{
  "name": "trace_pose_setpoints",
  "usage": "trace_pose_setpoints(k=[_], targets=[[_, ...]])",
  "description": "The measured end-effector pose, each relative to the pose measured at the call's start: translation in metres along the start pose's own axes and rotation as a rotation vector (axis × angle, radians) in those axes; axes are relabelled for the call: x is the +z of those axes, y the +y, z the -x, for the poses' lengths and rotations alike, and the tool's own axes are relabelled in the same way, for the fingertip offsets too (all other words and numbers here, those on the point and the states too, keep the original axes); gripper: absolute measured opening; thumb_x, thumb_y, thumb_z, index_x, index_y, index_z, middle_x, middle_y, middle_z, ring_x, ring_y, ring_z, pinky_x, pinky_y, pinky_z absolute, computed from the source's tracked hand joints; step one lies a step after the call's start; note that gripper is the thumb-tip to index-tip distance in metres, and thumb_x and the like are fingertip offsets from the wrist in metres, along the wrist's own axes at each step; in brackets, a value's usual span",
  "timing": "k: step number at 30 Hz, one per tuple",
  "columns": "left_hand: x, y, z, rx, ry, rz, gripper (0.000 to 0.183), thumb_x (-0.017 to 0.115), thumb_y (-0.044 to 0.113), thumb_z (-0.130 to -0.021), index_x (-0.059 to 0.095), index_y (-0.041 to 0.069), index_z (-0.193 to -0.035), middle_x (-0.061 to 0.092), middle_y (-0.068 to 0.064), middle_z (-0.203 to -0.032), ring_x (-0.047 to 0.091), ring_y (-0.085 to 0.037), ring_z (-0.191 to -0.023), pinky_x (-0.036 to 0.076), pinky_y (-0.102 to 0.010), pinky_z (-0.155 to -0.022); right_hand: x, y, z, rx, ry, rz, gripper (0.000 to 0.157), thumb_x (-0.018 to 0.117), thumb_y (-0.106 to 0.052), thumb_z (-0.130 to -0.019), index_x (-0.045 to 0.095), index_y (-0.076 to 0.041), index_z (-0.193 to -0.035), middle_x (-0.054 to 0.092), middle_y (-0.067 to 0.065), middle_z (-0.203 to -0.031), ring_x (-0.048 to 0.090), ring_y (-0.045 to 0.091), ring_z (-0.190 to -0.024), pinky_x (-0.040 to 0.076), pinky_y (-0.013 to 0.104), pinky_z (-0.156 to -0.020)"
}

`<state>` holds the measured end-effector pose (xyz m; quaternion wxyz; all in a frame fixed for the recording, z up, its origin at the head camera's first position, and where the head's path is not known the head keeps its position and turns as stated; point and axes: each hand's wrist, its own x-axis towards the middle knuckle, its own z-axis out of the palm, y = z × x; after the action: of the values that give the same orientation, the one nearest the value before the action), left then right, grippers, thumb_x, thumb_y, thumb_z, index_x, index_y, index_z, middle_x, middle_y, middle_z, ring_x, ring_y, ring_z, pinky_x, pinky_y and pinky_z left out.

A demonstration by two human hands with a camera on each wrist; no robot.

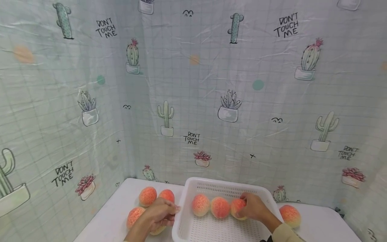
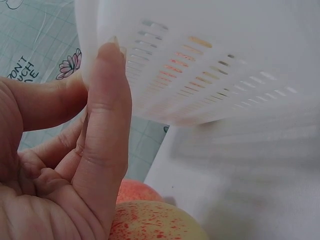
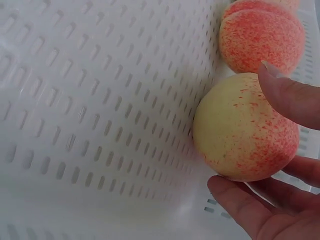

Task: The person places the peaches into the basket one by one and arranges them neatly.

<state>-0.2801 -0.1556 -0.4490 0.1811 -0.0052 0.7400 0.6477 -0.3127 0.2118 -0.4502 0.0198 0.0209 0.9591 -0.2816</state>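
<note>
A white perforated plastic basket (image 1: 208, 230) stands on the table. My left hand (image 1: 160, 213) is at its left side, pinching the rim between thumb and fingers, as the left wrist view shows. Inside, a row of three peaches lies along the far side: a left peach (image 1: 201, 205), a middle peach (image 1: 220, 207) and a right peach (image 3: 240, 130). My right hand (image 1: 255, 206) holds the right one, thumb on its upper side and fingers curled under it. In the right wrist view this peach shows a pale yellow side and overlaps its red neighbour (image 3: 262, 37).
Several more peaches (image 1: 147, 196) lie on the white table (image 1: 102, 223) left of the basket, partly behind my left hand. Another peach (image 1: 290, 215) sits just outside the basket's right side. A cactus-printed sheet (image 1: 193, 101) hangs behind and at the sides.
</note>
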Motion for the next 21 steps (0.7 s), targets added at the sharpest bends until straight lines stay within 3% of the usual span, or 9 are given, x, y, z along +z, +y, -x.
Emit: trace_pose_setpoints(k=[5,10,21], targets=[[0.002,0.0,-0.001,0.003,0.005,-0.011,0.015,0.071,0.013,-0.096,0.076,-0.001,-0.1,0.068,-0.002,-0.072,0.061,-0.007,-0.061,0.055,-0.016,-0.056,-0.008,0.004,0.006,-0.036,0.02,0.024,0.069,0.097,-0.015,-0.067,0.065,0.004,-0.125,0.072,0.015,-0.112,0.068,0.028,-0.101,0.059,0.052,-0.093],[0.002,0.0,-0.001,0.013,0.003,-0.019,0.014,0.071,0.012,-0.096,0.075,-0.001,-0.099,0.066,-0.002,-0.071,0.061,-0.007,-0.062,0.055,-0.016,-0.055,-0.028,0.006,0.016,-0.104,0.062,0.019,0.063,0.095,-0.016,-0.069,0.065,0.005,-0.121,0.073,0.018,-0.11,0.069,0.035,-0.102,0.06,0.051,-0.086],[0.002,0.002,0.001,0.018,-0.015,-0.034,0.015,0.07,0.013,-0.097,0.075,0.0,-0.097,0.065,-0.002,-0.071,0.059,-0.008,-0.062,0.054,-0.016,-0.056,-0.074,0.016,0.033,-0.078,0.107,-0.084,0.069,0.091,-0.023,-0.078,0.06,0.005,-0.134,0.069,0.024,-0.127,0.067,0.039,-0.113,0.061,0.053,-0.088]])
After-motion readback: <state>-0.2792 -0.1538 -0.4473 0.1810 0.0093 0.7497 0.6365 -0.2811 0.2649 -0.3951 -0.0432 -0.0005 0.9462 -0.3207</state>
